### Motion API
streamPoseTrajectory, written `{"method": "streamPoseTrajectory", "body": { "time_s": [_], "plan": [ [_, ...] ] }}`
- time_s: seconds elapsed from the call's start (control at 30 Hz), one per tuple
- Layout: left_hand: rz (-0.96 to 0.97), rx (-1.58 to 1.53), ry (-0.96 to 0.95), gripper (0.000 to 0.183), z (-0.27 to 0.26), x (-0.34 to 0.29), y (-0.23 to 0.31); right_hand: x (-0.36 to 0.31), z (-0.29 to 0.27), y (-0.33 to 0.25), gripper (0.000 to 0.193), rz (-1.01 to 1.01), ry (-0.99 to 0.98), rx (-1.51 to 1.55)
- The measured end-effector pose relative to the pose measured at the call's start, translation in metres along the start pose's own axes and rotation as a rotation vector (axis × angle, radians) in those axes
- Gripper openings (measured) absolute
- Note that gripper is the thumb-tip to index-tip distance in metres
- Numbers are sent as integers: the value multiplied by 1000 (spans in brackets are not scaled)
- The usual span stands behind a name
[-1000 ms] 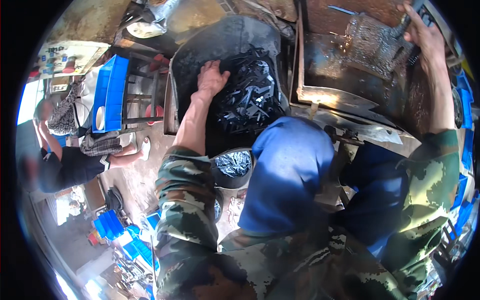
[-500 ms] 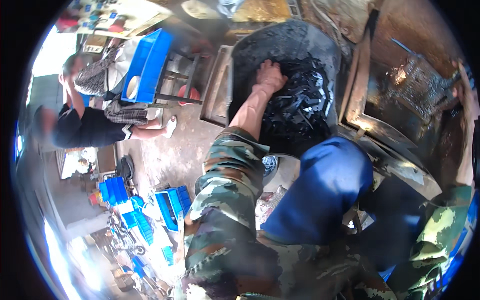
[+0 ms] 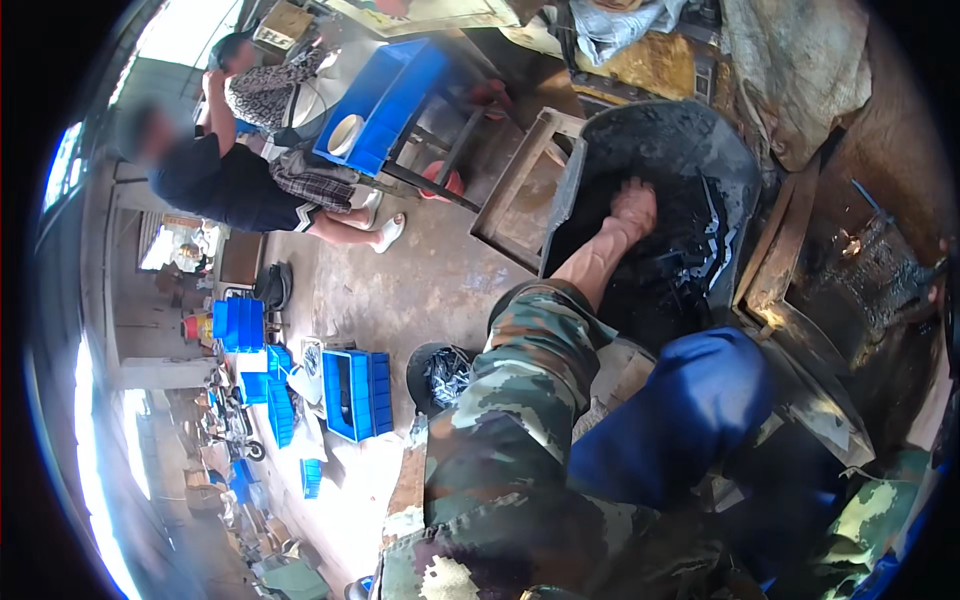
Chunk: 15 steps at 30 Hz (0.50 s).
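Observation:
My left hand (image 3: 632, 208) reaches down inside a large black bin (image 3: 655, 130), its sleeve in camouflage cloth. Its fingers curl downward against the dark inside; what they hold, if anything, is hidden. Thin, dark, shiny strips (image 3: 715, 235) lie in the bin to the right of the hand, some catching the light. At the far right edge, a small part of my right hand (image 3: 937, 290) shows beside a wet, dark tray-like basin (image 3: 850, 285). The fingers there are too dim and cut off to read. A thin blue stick (image 3: 866, 195) lies above the basin.
A wooden frame (image 3: 510, 190) leans left of the bin. Behind it, a blue tray (image 3: 400, 90) rests on a stand. A round tub of metal pieces (image 3: 443, 378) and a blue crate (image 3: 357, 395) stand on the floor. Two people (image 3: 225, 190) are at the left.
The view has swung left, so the bin appears farther right and lower. My left hand stays in the bin, and fewer strips show around it. The tub of metal pieces has come into fuller view.

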<state>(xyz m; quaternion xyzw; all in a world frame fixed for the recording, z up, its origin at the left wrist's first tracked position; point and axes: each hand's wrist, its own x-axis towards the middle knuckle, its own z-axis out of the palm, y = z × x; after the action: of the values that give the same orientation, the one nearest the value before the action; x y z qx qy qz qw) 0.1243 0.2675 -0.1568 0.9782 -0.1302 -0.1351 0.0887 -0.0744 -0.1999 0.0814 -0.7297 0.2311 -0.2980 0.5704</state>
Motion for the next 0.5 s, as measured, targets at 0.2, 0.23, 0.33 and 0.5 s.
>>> {"method": "streamPoseTrajectory", "body": {
  "time_s": [0.2, 0.23, 0.33, 0.5],
  "plan": [
    [26, -38, 63, 34, 2, -18, -3, -4, -3, -3, 36, 100, 40, -57],
    [36, -61, 5, 31, 1, -21, -4, -4, -2, -2, 36, 94, 42, -47],
    [24, -110, -53, 28, -6, -28, -7, 1, -2, -1, 34, 64, -9, -41],
    [3, -220, -153, 32, -23, -40, -12, -2, -3, 3, 33, 37, -32, -32]
  ]
}}
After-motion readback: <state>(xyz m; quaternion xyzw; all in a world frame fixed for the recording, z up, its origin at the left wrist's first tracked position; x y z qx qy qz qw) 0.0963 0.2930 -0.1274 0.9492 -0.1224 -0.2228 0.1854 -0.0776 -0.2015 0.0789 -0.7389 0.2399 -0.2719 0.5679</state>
